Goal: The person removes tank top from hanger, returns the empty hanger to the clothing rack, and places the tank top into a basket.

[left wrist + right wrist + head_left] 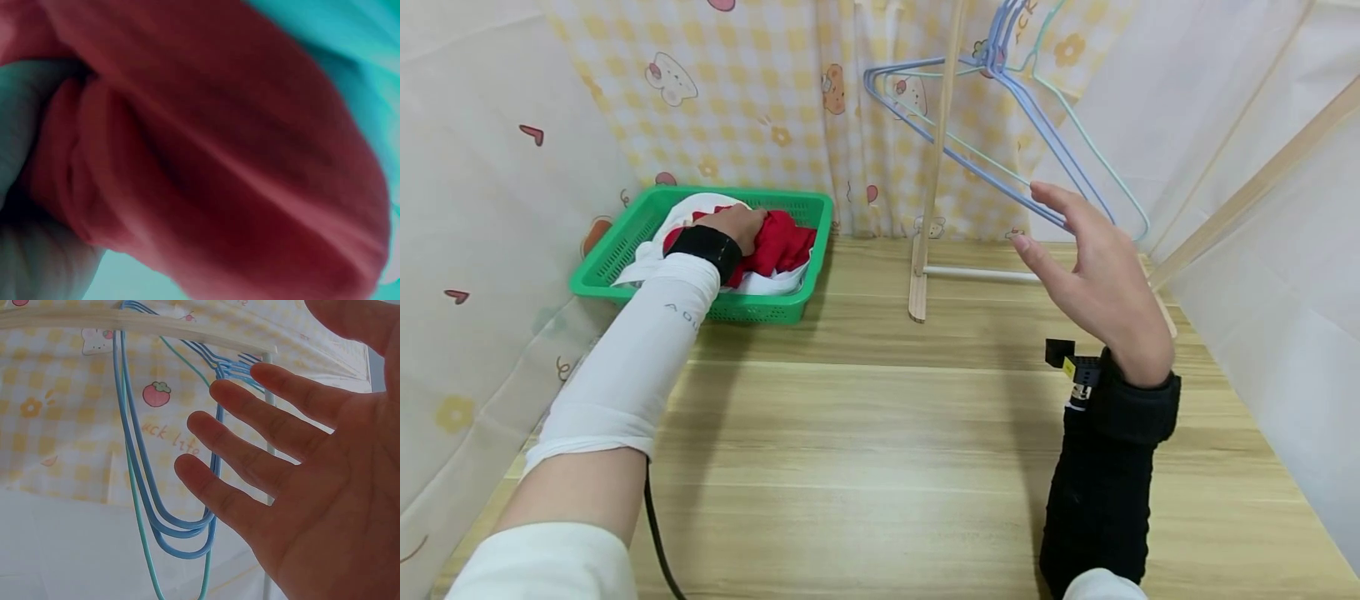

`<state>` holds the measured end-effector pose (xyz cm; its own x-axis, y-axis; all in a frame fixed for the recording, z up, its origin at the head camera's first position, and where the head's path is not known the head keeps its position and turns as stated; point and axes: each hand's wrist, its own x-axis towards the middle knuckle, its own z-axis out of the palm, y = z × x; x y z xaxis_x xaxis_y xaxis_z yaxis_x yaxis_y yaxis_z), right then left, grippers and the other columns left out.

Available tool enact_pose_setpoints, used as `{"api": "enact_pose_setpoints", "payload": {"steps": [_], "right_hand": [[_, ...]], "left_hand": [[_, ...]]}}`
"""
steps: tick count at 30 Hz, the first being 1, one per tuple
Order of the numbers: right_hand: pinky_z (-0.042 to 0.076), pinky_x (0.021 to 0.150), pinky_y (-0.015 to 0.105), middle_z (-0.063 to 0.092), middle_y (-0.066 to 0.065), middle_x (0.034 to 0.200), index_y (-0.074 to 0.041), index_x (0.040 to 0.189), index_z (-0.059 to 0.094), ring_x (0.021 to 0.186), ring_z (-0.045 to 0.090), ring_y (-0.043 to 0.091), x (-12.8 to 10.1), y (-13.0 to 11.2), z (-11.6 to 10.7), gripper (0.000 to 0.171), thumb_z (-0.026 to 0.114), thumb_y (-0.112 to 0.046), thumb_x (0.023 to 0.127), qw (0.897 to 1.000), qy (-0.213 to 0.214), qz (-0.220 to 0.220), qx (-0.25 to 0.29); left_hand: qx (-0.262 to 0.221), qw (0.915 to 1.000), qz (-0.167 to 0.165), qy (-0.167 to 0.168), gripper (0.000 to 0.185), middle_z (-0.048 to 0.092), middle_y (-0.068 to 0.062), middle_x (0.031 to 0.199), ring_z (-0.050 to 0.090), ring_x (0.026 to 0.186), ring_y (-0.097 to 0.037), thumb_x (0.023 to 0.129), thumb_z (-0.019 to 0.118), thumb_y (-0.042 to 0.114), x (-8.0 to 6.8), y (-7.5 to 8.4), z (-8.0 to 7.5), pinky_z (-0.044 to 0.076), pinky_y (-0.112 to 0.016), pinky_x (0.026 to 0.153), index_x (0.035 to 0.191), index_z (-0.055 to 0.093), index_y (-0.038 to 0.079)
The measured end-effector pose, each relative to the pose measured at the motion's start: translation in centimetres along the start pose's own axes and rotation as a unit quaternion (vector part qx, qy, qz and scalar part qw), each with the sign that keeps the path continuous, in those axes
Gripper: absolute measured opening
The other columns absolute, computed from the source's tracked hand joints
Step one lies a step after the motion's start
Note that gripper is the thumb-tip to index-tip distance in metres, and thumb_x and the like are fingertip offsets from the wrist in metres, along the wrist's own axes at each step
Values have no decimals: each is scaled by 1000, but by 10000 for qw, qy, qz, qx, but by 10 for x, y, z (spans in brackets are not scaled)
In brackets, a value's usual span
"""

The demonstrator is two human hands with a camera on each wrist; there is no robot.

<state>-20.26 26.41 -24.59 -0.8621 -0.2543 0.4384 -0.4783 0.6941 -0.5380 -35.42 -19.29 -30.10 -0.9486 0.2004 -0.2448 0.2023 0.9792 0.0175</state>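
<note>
A: Starting with containers: one green plastic basket [625,250], perforated walls, sits at the far left of the wooden table [865,450]. Inside it: a red garment [778,242] bunched on top of white cloth [647,258].

B: Left hand?

A: The left hand [741,225] is down in the basket, fingers curled into the red garment. The left wrist view confirms it: red fabric [237,162] fills the picture, blurred, with a fold bunched against the hand at the left edge. So the garment is in the basket, gripped.

B: Right hand?

A: The right hand [1093,279] is raised over the right side of the table, fingers straight and spread, holding nothing. Its fingertips [194,469] are just beside the wire hangers [1000,125], which hang from a wooden rack [936,158]. Contact: cannot tell.

B: Hanger count?

A: In the right wrist view, three blue hangers [181,534] nested together and one pale green hanger [140,531]. Four in all, as far as I can separate them.

B: Any writing?

A: The left white sleeve [647,350] carries grey letters, "AO" legible and the rest hidden. The checked curtain [69,425] shows script beside a strawberry print, roughly "uck life", first letters covered by the hangers. One black wrist strap per arm.
</note>
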Motion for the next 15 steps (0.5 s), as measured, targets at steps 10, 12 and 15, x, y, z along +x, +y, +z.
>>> {"api": "enact_pose_setpoints", "payload": {"steps": [10, 12, 15], "right_hand": [[29, 131, 56, 47, 8, 169, -13, 165, 46, 159, 41, 32, 0, -1, 1, 63, 65, -35, 109, 10000, -39, -15, -34], [29, 131, 56, 47, 8, 169, -13, 165, 46, 159, 41, 32, 0, -1, 1, 63, 64, -35, 109, 10000, -47, -20, -34], [29, 131, 57, 47, 8, 169, -14, 165, 45, 159, 41, 33, 0, -1, 2, 63, 65, -35, 109, 10000, -49, -29, -37]], "left_hand": [[-189, 9957, -188, -890, 42, 62, -24, 118, 55, 105, -38, 94, 54, 18, 5, -2, -12, 46, -52, 90, 130, 59, -2], [-443, 9930, -209, -1077, 55, 58, -26, 127, 53, 111, -39, 95, 58, 21, 3, -1, -18, 46, -52, 94, 144, 51, -3], [-640, 9897, -198, -1264, 75, 52, -27, 144, 49, 123, -39, 94, 63, 24, 0, 6, -32, 46, -53, 106, 160, 39, -2]]}}
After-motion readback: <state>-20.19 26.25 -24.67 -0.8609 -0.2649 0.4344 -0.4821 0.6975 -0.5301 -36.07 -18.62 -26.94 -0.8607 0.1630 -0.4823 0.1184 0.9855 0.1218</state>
